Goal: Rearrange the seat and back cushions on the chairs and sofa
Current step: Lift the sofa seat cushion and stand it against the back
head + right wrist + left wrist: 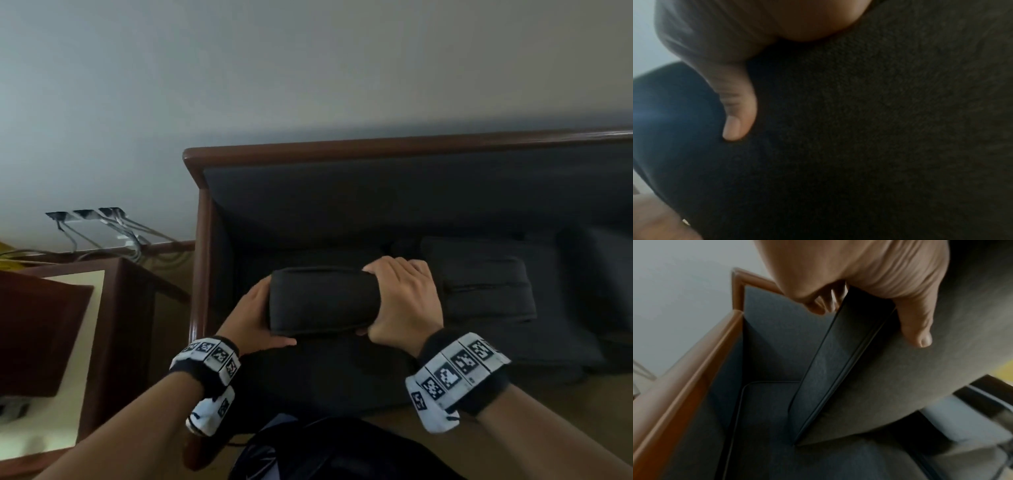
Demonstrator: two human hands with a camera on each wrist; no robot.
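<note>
A dark grey cushion is held upright above the left seat of a wood-framed sofa. My left hand grips its left end, thumb along the near face and fingers behind. My right hand wraps over its right end from the top. In the left wrist view the cushion's piped edge runs down from my left hand toward the seat. The right wrist view is filled by dark cushion fabric with my thumb pressed into it.
More dark cushions lie on the sofa seat to the right. A wooden side table with a light top stands left of the sofa. Wall sockets with cables hang behind it. A dark bag sits near my legs.
</note>
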